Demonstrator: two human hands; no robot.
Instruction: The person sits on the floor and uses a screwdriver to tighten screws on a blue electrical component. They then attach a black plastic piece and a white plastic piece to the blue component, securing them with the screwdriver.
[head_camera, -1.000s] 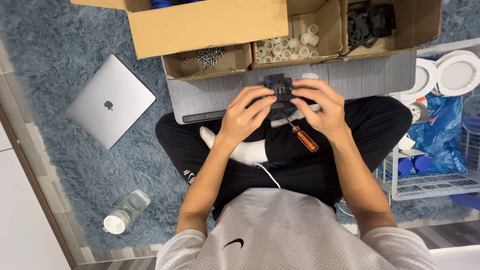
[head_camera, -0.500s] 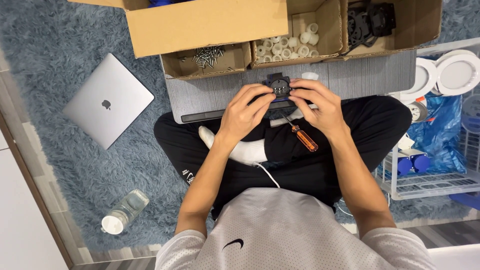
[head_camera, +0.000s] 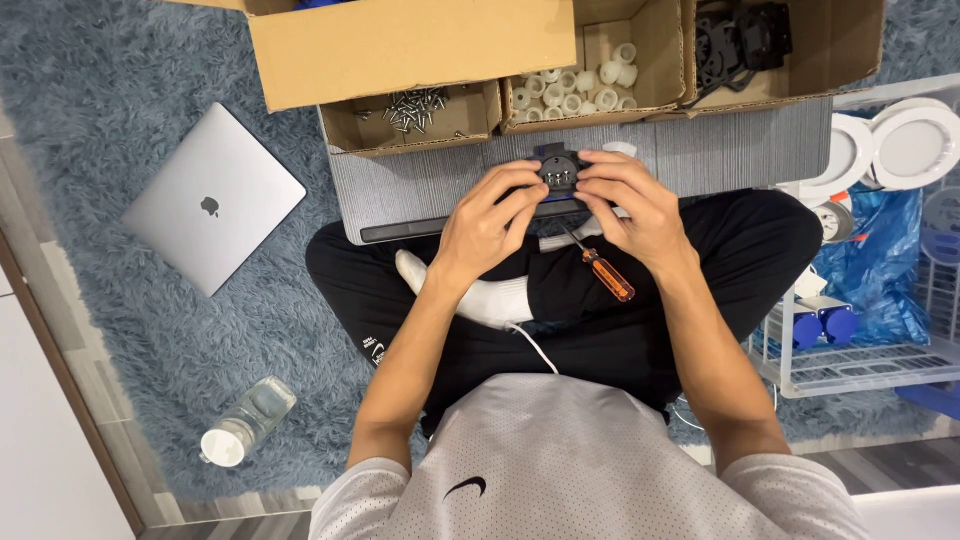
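Note:
I sit cross-legged on a blue rug. My left hand (head_camera: 487, 220) and my right hand (head_camera: 630, 205) both grip a small black and blue part (head_camera: 558, 172), held between the fingertips above the front edge of a grey board (head_camera: 440, 180). A screwdriver with an orange handle (head_camera: 598, 268) lies on my right leg just below the hands. Behind the board stand open cardboard boxes: one with loose screws (head_camera: 413, 106), one with white plastic rings (head_camera: 585, 85), one with black parts (head_camera: 742, 35).
A closed silver laptop (head_camera: 212, 198) lies on the rug to the left. A plastic bottle (head_camera: 247, 421) lies at lower left. At right are white round discs (head_camera: 908, 140), a blue plastic bag (head_camera: 880, 262) and a white wire rack (head_camera: 860, 365) with blue parts.
The hands and the part have stayed in nearly the same place, with only small finger shifts around the part.

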